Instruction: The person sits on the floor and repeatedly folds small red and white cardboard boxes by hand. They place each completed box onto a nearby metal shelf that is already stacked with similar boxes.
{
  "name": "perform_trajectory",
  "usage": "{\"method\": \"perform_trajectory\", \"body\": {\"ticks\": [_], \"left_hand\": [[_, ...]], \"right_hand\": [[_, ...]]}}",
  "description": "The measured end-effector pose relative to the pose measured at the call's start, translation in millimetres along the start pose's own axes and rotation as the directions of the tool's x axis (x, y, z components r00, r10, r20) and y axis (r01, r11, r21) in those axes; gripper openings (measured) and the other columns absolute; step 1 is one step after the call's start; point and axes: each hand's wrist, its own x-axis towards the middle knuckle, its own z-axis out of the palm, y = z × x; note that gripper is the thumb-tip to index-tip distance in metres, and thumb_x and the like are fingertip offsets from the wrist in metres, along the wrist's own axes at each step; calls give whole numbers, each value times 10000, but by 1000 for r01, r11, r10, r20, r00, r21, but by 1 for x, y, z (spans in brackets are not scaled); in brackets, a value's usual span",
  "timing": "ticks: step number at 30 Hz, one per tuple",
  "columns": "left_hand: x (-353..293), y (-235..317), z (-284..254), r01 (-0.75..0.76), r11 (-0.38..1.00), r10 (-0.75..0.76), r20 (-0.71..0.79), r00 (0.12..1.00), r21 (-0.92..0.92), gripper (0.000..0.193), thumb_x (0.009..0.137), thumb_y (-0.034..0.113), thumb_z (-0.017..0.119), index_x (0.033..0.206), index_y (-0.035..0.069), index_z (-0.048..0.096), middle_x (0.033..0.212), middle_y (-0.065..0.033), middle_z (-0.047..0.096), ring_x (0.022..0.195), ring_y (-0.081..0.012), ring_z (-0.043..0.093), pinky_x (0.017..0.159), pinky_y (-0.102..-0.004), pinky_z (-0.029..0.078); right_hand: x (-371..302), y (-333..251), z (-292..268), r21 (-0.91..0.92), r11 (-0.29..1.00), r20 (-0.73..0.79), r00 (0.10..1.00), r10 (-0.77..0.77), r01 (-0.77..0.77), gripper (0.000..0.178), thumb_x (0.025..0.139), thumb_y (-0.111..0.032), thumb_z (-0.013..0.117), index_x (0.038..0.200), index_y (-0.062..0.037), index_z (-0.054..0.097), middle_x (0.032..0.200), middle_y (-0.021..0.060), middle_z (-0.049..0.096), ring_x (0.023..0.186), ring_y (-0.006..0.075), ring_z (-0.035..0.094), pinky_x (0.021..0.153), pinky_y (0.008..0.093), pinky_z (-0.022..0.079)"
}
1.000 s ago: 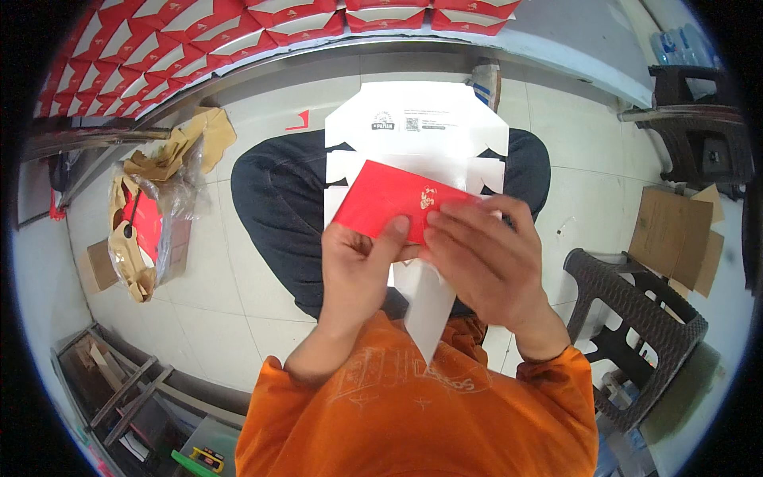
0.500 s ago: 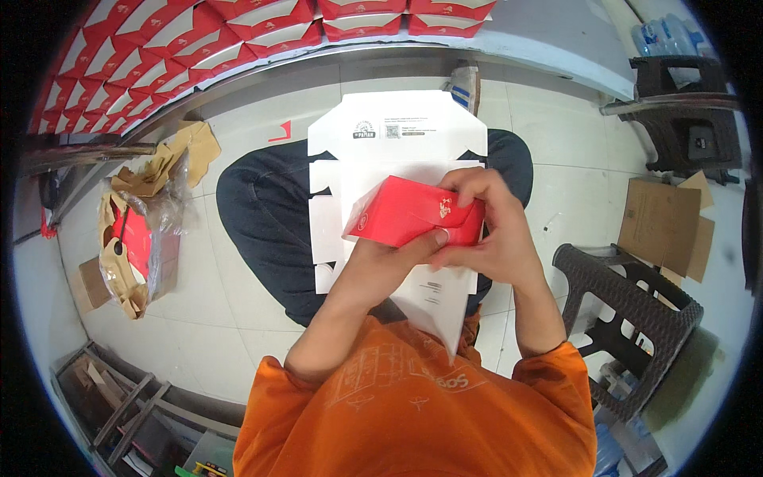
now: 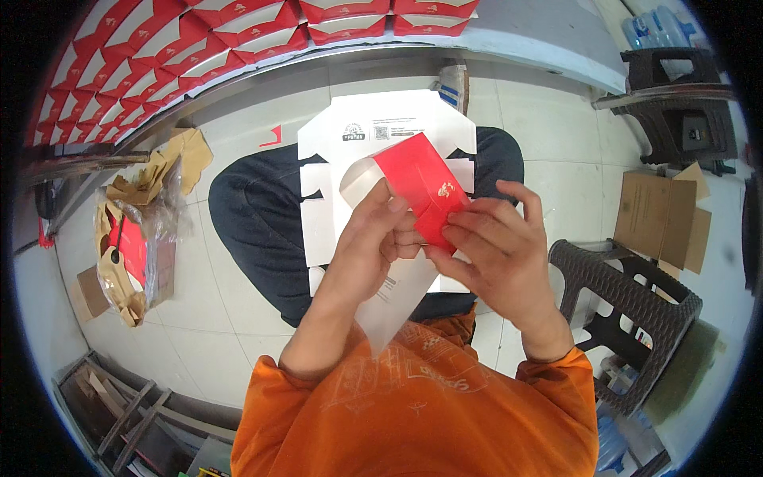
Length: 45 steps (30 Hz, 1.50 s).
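Head view: left hand (image 3: 367, 248) and right hand (image 3: 499, 253) both closed on red folded carton (image 3: 420, 187), held over white flat box blank (image 3: 350, 159) on lap. Brown stool (image 3: 628, 294) at right.

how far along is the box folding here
Done, it seems: rows of folded red boxes are stacked along the ledge. In hand: the left hand and right hand grip a red box panel, partly folded, over a flat white carton blank on the lap. Left: that blank is unfolded, and more red material sits in the bag.
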Motion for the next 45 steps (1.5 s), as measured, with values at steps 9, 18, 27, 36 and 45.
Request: {"method": "perform_trajectory", "body": {"ticks": [9,18,27,36,45], "left_hand": [[-14,-8,2,-79,899,100,-27,995,430,276,1022,226,481,1166,7,571,921,-30,662,744,-85,621,651,-210,495],[15,7,15,184,546,29,-238,971,817,321,906,130,658,1195,5,596,1062,-80,672,943,-163,652,763,-313,524],[-3,-36,-23,-201,267,-21,214,977,942,433,906,242,645,1270,29,549,1186,-160,616,1113,-299,599,927,-372,474],[-49,5,-114,-478,822,538,-145,831,311,1024,703,597,757,1425,-9,356,1401,-223,459,1287,-363,480,1033,-497,434],[-5,3,-45,-552,602,211,551,807,578,824,683,466,773,1329,43,488,1545,-234,217,1393,-412,322,1132,-503,262]], "right_hand": [[-4,2,2,82,996,20,999,-44,42,192,654,-72,813,794,-47,684,944,69,689,939,234,640,917,431,466],[-26,52,12,620,771,145,987,73,-148,375,738,24,673,1110,-16,639,1143,178,623,1235,389,535,1090,514,367],[3,31,6,252,966,369,928,-45,-54,841,541,-377,884,1276,-105,580,1259,175,527,1179,381,518,1006,443,433],[-45,35,66,943,-187,297,436,849,-276,263,932,-220,582,1088,-9,582,941,66,630,861,150,618,794,297,513],[-13,12,88,988,-16,136,821,554,-153,421,955,-216,562,1331,-46,477,1189,144,605,1011,246,636,898,341,484]]}}
